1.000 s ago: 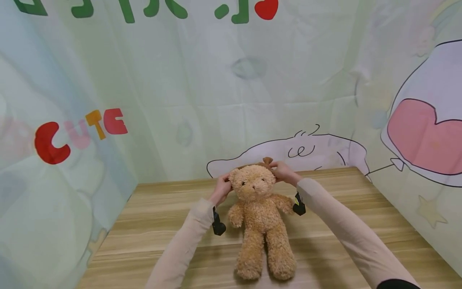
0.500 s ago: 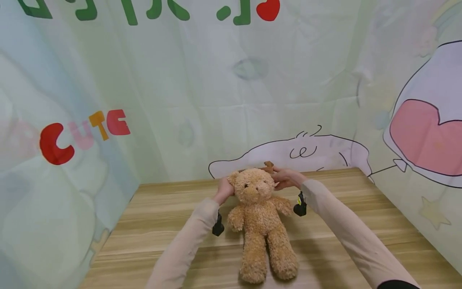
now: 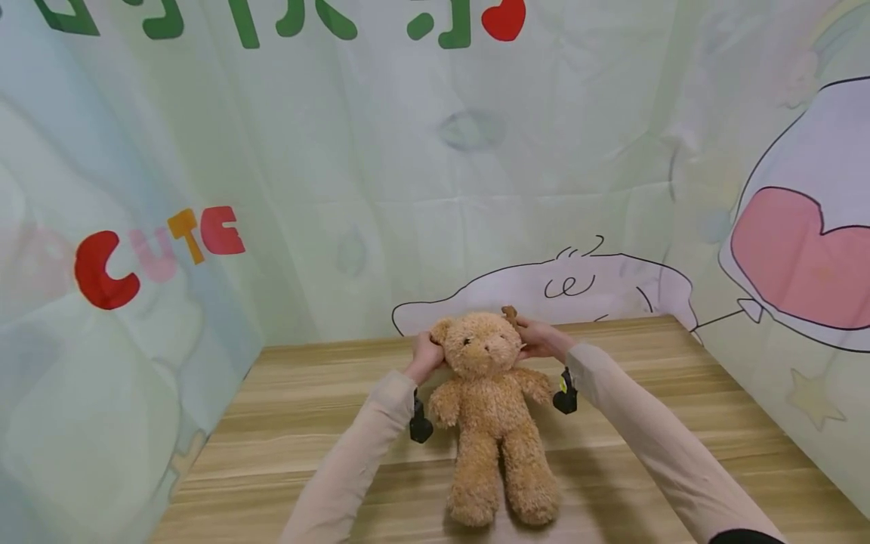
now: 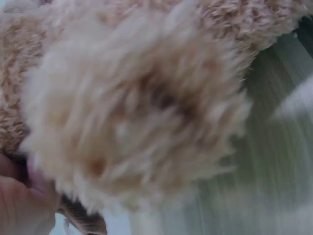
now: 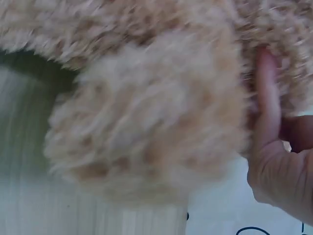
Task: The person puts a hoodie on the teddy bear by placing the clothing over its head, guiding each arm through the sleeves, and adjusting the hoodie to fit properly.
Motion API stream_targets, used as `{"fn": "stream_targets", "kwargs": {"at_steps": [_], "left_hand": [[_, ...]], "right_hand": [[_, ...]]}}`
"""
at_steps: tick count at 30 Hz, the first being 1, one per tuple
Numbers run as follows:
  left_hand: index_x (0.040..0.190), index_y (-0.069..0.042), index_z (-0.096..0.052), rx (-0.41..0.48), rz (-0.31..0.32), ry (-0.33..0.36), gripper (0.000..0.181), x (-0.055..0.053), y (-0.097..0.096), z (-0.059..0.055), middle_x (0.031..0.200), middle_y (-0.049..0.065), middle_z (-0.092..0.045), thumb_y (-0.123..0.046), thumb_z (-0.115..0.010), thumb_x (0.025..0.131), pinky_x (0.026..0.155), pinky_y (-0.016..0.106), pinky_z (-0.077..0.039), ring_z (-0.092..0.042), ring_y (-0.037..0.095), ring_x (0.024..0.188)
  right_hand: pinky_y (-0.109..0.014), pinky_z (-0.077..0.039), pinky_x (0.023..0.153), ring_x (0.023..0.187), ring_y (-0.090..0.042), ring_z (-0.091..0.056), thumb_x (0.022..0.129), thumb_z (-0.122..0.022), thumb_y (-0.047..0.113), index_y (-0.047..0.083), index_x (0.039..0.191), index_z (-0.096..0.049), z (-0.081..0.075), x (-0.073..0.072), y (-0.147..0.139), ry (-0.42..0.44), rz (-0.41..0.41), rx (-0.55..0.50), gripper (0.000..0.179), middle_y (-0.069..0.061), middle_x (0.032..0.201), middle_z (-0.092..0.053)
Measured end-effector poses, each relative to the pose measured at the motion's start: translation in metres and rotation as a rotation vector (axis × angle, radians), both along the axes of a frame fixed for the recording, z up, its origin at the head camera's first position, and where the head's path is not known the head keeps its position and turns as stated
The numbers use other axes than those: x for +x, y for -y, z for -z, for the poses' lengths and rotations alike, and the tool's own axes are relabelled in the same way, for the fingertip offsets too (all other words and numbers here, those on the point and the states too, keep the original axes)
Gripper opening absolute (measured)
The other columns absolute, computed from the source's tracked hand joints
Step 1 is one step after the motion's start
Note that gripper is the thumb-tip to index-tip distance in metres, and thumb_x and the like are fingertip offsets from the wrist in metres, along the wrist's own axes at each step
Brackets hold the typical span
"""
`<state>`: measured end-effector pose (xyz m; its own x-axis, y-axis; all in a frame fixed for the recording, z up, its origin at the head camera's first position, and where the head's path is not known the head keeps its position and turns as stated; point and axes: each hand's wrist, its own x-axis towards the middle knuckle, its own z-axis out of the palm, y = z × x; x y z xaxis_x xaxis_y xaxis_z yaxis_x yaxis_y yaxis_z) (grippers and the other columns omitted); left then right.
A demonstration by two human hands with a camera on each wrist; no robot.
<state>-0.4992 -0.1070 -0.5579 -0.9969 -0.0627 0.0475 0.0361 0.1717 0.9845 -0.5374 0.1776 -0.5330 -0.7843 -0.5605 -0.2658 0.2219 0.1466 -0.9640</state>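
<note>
A light brown teddy bear (image 3: 499,412) lies face up on the wooden table, legs toward the person. Beside its head, my left hand (image 3: 427,355) grips near the ear with curled fingers. My right hand (image 3: 541,338) holds the other side of the head, its thumb (image 5: 268,95) pressed into the fur and fingers bent behind. A small brown fabric piece (image 3: 510,311) sticks up by the right fingertips. Ribbed brown fabric (image 4: 85,218) also shows next to the left hand in the left wrist view. Most of this fabric is hidden behind the head. A furry paw (image 4: 132,112) fills much of that view.
The wood-grain table (image 3: 306,408) ends at a printed curtain (image 3: 326,151) behind the bear. More printed cloth (image 3: 795,249) hangs at the right, and another sheet (image 3: 88,363) stands at the left.
The brown fabric, earlier visible across the top of the bear's head, now sits lower and mostly behind it. The head has tilted slightly, and the right hand has slid down a little.
</note>
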Motion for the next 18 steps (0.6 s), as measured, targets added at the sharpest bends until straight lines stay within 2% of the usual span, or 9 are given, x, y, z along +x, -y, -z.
{"fn": "stream_targets", "kwargs": {"at_steps": [1, 2, 4, 6, 8, 11, 14, 16, 18], "left_hand": [[0.089, -0.004, -0.062, 0.01, -0.019, -0.02, 0.02, -0.003, 0.0, 0.004, 0.072, 0.012, -0.061, 0.005, -0.053, 0.073, 0.045, 0.04, -0.05, -0.061, 0.025, 0.051], [0.085, -0.005, -0.063, 0.025, -0.034, -0.048, 0.019, -0.005, 0.0, 0.008, 0.068, 0.01, -0.06, 0.006, -0.053, 0.072, 0.042, 0.038, -0.049, -0.06, 0.024, 0.048], [0.082, -0.004, -0.064, 0.045, -0.03, -0.082, 0.019, -0.009, 0.001, 0.016, 0.068, 0.01, -0.062, 0.007, -0.051, 0.073, 0.043, 0.039, -0.049, -0.061, 0.025, 0.05], [0.082, 0.0, -0.062, 0.052, -0.017, -0.101, 0.018, -0.003, 0.001, 0.012, 0.07, 0.014, -0.062, 0.01, -0.05, 0.073, 0.045, 0.04, -0.049, -0.061, 0.027, 0.05], [0.096, -0.001, -0.06, 0.113, 0.087, -0.149, 0.026, 0.01, 0.004, 0.003, 0.074, 0.013, -0.062, 0.009, -0.047, 0.076, 0.045, 0.038, -0.049, -0.06, 0.026, 0.052], [0.12, -0.009, -0.045, 0.185, 0.188, -0.089, 0.039, 0.059, 0.0, -0.049, 0.086, 0.013, -0.06, 0.004, -0.048, 0.083, 0.051, 0.04, -0.05, -0.059, 0.023, 0.057], [0.129, -0.012, -0.03, 0.263, 0.261, 0.018, 0.04, 0.106, -0.005, -0.104, 0.092, 0.011, -0.057, -0.01, -0.041, 0.091, 0.061, 0.041, -0.051, -0.058, 0.018, 0.065], [0.123, -0.01, -0.035, 0.292, 0.277, 0.089, 0.033, 0.125, -0.007, -0.129, 0.09, 0.008, -0.056, -0.022, -0.04, 0.093, 0.066, 0.04, -0.051, -0.058, 0.015, 0.069], [0.115, -0.008, -0.038, 0.274, 0.297, 0.144, 0.031, 0.137, -0.008, -0.146, 0.086, 0.003, -0.053, -0.031, -0.04, 0.094, 0.069, 0.038, -0.051, -0.055, 0.012, 0.071]], "right_hand": [[-0.038, -0.053, 0.066, 0.067, -0.022, -0.062, 0.091, -0.046, 0.009, 0.024, 0.144, 0.0, 0.022, -0.021, -0.007, -0.007, 0.011, -0.017, 0.072, -0.025, 0.107, -0.051], [-0.039, -0.053, 0.068, 0.067, -0.021, -0.062, 0.09, -0.046, 0.006, 0.019, 0.145, -0.001, 0.032, -0.029, -0.009, -0.014, 0.044, -0.006, 0.071, -0.021, 0.105, -0.053], [-0.039, -0.053, 0.071, 0.068, -0.02, -0.062, 0.086, -0.046, -0.001, 0.01, 0.144, -0.006, 0.036, -0.028, -0.009, -0.041, 0.096, 0.012, 0.072, -0.017, 0.105, -0.054], [-0.037, -0.053, 0.07, 0.071, -0.021, -0.063, 0.08, -0.045, -0.006, -0.002, 0.14, -0.017, 0.015, -0.001, -0.004, -0.106, 0.119, 0.034, 0.067, -0.017, 0.103, -0.054], [-0.037, -0.053, 0.07, 0.075, -0.026, -0.063, 0.081, -0.043, -0.006, -0.01, 0.132, -0.028, -0.025, 0.045, 0.009, -0.183, 0.173, 0.123, 0.053, -0.023, 0.104, -0.053], [-0.039, -0.053, 0.069, 0.075, -0.028, -0.062, 0.08, -0.039, -0.011, -0.014, 0.126, -0.034, -0.084, 0.109, 0.03, -0.326, 0.266, 0.248, 0.047, -0.03, 0.106, -0.049], [-0.041, -0.053, 0.064, 0.061, -0.026, -0.057, 0.075, -0.037, -0.019, -0.003, 0.134, -0.031, -0.112, 0.139, 0.042, -0.453, 0.328, 0.299, 0.061, -0.03, 0.094, -0.051], [-0.04, -0.053, 0.058, 0.055, -0.023, -0.056, 0.072, -0.037, -0.02, 0.003, 0.133, -0.036, -0.091, 0.115, 0.033, -0.521, 0.305, 0.238, 0.066, -0.024, 0.086, -0.056], [-0.039, -0.053, 0.054, 0.053, -0.02, -0.058, 0.073, -0.04, -0.017, 0.008, 0.126, -0.046, -0.053, 0.074, 0.019, -0.542, 0.257, 0.173, 0.06, -0.019, 0.08, -0.058]]}}
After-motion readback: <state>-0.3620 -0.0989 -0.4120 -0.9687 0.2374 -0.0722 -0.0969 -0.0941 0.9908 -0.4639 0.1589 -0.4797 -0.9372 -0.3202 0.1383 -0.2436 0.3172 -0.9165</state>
